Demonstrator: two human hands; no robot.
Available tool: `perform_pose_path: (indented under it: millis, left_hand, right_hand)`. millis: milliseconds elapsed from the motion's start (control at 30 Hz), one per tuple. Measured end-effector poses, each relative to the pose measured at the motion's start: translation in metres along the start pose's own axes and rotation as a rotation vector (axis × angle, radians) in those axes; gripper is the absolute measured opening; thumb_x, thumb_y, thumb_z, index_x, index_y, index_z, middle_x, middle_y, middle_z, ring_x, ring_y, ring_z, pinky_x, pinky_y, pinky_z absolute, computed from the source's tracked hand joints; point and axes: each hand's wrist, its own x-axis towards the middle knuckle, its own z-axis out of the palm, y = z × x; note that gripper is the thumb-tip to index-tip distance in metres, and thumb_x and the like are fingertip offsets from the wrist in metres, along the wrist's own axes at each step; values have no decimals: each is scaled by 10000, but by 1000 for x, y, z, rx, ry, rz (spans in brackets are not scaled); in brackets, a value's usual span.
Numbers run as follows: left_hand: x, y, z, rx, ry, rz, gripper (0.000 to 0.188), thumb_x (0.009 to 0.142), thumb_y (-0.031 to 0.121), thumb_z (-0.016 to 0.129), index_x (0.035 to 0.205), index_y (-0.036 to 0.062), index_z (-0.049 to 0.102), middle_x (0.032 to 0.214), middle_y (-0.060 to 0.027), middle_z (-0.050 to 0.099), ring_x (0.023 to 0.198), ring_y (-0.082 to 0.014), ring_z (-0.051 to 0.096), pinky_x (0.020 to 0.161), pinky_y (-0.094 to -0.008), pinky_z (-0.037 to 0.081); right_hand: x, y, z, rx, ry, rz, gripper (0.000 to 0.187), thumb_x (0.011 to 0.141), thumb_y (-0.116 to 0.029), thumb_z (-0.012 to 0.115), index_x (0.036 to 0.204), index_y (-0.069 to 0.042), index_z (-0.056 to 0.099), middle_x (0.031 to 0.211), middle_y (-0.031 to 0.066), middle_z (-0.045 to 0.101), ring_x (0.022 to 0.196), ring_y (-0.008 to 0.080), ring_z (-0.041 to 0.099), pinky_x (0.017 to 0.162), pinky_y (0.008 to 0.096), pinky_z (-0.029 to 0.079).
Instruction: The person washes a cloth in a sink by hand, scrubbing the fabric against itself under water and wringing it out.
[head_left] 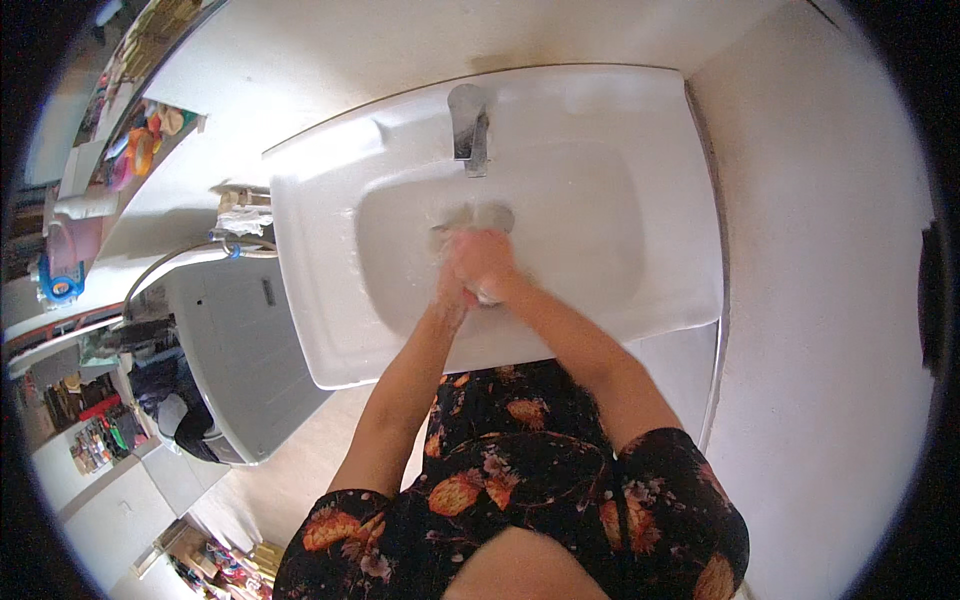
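Person stands at a white sink, both bare forearms reaching in from the lower edge w/ hands pressed together over the basin, approx. under the faucet. Left hand and right hand are touching, palms/fingers overlapping; motion blur there, so can't tell exactly how the fingers lie, nor whether either hand is closed on anything. A small pale patch shows at the lower edge of the right hand, too blurred to say what it is. Just beyond the hands, at the basin floor, sits the drain, greyish, partly blurred too. Faucet is a metal spout, mounted at the back rim of the sink, pointing down toward the hands; can't tell if water is running. Person wears a dark floral top w/ orange blooms, short sleeves. To the left of the sink, a white washing machine, close beside the basin edge, w/ hoses and a tap fitting at the wall above it. Farther left, shelves w/ assorted coloured items, small and bent by the lens. Right of the sink, plain pale wall.
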Motion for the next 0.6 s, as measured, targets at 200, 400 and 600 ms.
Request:
perform_pose_path:
  millis: [200,400,600]
  left_hand:
    - [-27,67,47,-539,-72,5,423,945,290,321,1219,14,487,1256,-140,516,1180,-302,468,1021,-464,355]
    - [-48,97,37,-657,-268,183,467,931,292,335,1301,20,419,1342,-156,440,1263,-317,380,1076,-489,254]
    - [-98,95,-10,-329,-144,287,507,952,331,376,1357,31,324,1393,-153,362,1266,-314,376,1063,-478,297]
  right_hand:
    - [-3,27,-64,1338,-259,487,527,851,-535,537,810,-24,658,831,113,657,810,226,612,719,366,482]
    - [-42,41,-57,644,-427,-19,256,782,-229,700,925,-21,660,747,22,598,724,109,532,690,278,448]
    - [-33,85,-141,620,-438,100,220,717,-104,716,905,-22,638,754,-10,570,733,90,499,703,267,428]
